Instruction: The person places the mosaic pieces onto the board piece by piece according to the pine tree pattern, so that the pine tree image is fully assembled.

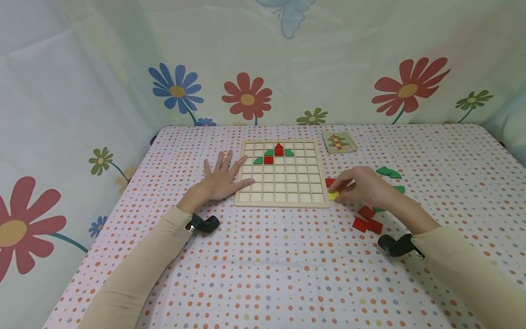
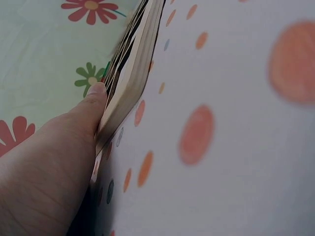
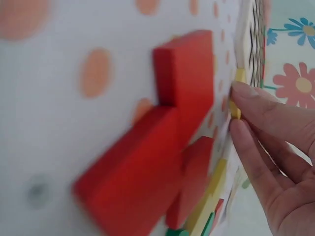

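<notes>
The wooden grid board [image 1: 282,208] lies flat on the table, with several red and green pieces in its upper cells, among them a red triangle [image 1: 279,146] and a green quarter-round piece [image 1: 289,153]. My left hand [image 1: 222,178] rests with spread fingers across the board's left edge; in the left wrist view the thumb [image 2: 97,91] lies on the rim. At the board's right edge my right hand [image 1: 361,186] pinches a yellow square piece [image 3: 238,73] between thumb and finger. A red piece [image 1: 330,182] lies just beyond it, partly behind the fingers.
Three red pieces [image 1: 367,220] lie together right of the board, with green pieces [image 1: 388,172] farther back. Another yellow piece [image 3: 210,194] shows beside the red ones in the right wrist view. A pattern card [image 1: 339,142] lies beyond the board's right corner.
</notes>
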`<state>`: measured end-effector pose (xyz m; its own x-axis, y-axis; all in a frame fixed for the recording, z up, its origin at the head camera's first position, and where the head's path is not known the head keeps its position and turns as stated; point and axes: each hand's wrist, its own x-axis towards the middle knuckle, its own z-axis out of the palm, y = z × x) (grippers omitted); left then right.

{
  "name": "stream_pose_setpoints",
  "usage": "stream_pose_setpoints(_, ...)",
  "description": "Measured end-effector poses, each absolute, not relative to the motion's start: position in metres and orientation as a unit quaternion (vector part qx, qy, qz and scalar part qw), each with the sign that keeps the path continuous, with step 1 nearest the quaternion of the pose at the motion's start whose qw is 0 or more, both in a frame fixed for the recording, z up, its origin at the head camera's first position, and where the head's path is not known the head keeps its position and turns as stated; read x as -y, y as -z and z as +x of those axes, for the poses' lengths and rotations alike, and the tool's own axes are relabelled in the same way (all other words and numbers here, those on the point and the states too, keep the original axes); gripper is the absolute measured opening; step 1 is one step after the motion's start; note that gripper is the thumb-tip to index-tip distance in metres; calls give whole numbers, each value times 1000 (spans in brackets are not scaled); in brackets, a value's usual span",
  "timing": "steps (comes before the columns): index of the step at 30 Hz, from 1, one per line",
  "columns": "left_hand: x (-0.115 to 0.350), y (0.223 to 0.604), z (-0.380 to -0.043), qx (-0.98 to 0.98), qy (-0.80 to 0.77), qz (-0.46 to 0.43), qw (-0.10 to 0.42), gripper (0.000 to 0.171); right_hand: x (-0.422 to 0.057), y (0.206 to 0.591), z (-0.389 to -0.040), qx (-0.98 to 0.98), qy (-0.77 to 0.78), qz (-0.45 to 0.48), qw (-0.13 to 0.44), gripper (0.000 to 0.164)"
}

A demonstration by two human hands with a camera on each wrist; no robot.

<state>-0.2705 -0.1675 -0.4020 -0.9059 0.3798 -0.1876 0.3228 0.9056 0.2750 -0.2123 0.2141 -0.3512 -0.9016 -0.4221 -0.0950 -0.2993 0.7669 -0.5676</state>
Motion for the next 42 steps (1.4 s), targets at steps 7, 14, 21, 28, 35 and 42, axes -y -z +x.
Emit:
stream_pose_setpoints(7,168,403,-272,-969,-117,179,122,88,-211,347,-224,-929,277,-204,138,21)
stream_pose_setpoints(14,167,402,-271,-970,-115,178,120,87,-210,345,-225,-934,269,-177,154,24)
stream_pose_setpoints(21,166,402,-272,-970,-113,178,118,87,-212,348,-222,-935,271,-177,144,21)
stream_pose_setpoints(28,167,401,-271,-970,-121,174,122,86,-216,353,-220,-919,309,-205,132,22)
stream_pose_setpoints(35,167,406,-274,-969,-119,179,120,90,-221,357,-215,-917,331,-194,111,15)
stream_pose_setpoints(42,170,413,-278,-969,-120,182,116,88,-222,361,-208,-919,342,-171,94,22)
